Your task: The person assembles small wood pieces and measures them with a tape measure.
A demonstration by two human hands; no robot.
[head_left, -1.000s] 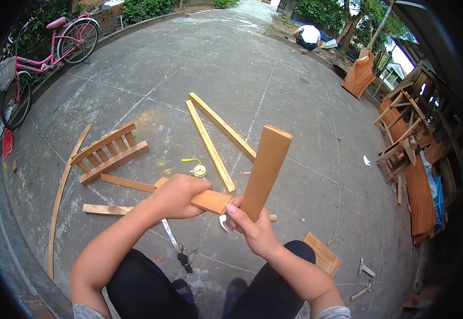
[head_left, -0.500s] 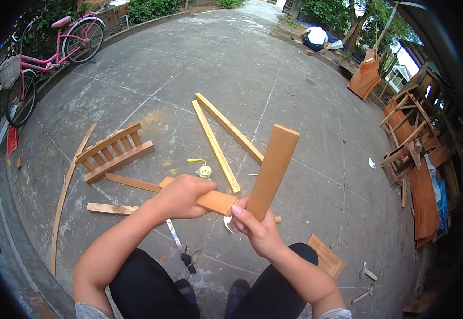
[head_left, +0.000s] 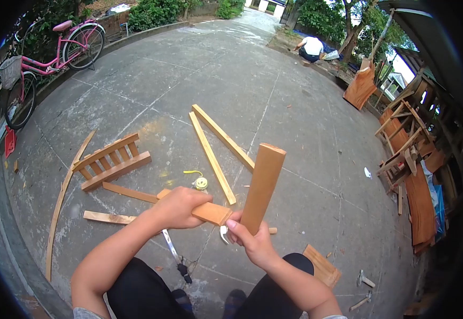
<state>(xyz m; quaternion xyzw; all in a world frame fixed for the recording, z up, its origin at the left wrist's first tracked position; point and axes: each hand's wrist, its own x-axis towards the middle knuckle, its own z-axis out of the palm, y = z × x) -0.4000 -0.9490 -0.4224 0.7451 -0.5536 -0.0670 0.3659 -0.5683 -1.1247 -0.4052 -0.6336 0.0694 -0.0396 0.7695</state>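
My left hand point(head_left: 181, 206) is wrapped round a flat wooden board point(head_left: 213, 213), palm down, with the board's cut end pointing right. In my right hand point(head_left: 255, 245) a second wooden board point(head_left: 263, 186) stands nearly upright, gripped at its lower end. My right thumb tip lies right at the cut end of the first board, so the two pieces come close together at an angle. Below them on the ground, a hammer's metal claw point(head_left: 224, 234) shows, partly covered by my right hand. A yellow tape measure point(head_left: 201, 183) lies just beyond my left hand.
Two long wooden strips point(head_left: 213, 159) lie ahead on the concrete. To the left are a slatted wooden frame point(head_left: 115, 169) and a curved strip point(head_left: 64, 202). Hammers point(head_left: 367, 280) lie at right, near a short plank point(head_left: 321, 265). A person point(head_left: 311, 49) crouches far off.
The whole view has shifted slightly. Both hands and their boards sit a little lower and further left in view, with the same grips. The distant person's posture has changed a little.
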